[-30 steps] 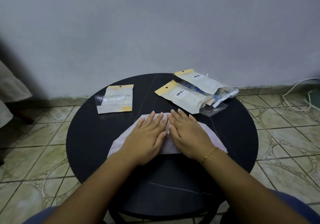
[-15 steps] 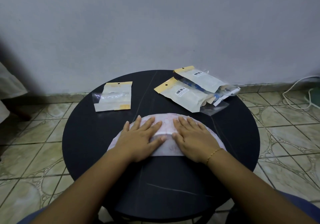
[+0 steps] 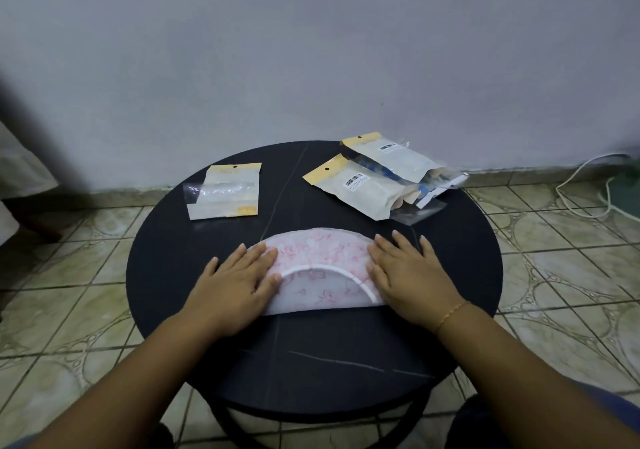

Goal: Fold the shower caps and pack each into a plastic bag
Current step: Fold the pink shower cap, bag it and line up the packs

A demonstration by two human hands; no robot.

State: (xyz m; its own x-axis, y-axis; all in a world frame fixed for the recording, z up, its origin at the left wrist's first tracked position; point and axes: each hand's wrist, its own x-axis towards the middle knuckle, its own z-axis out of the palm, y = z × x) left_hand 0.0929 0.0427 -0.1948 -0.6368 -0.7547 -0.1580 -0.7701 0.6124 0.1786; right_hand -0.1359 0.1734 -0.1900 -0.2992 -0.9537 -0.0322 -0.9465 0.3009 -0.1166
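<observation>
Hands, left [image 3: 235, 280] and right [image 3: 408, 275], fingers spread, press flat the ends of a folded cap [image 3: 320, 261] near the table's [image 3: 166, 275] front edge; apparently slippery, it could spring open if pressure lifts unevenly.

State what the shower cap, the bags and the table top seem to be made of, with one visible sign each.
Shower cap: thin translucent plastic film, probably; pink print, lies flat.
Bags: clear glossy plastic with glare, yellow card header.
Table top: dark matt board, perhaps stone-look laminate; pale veins.
</observation>
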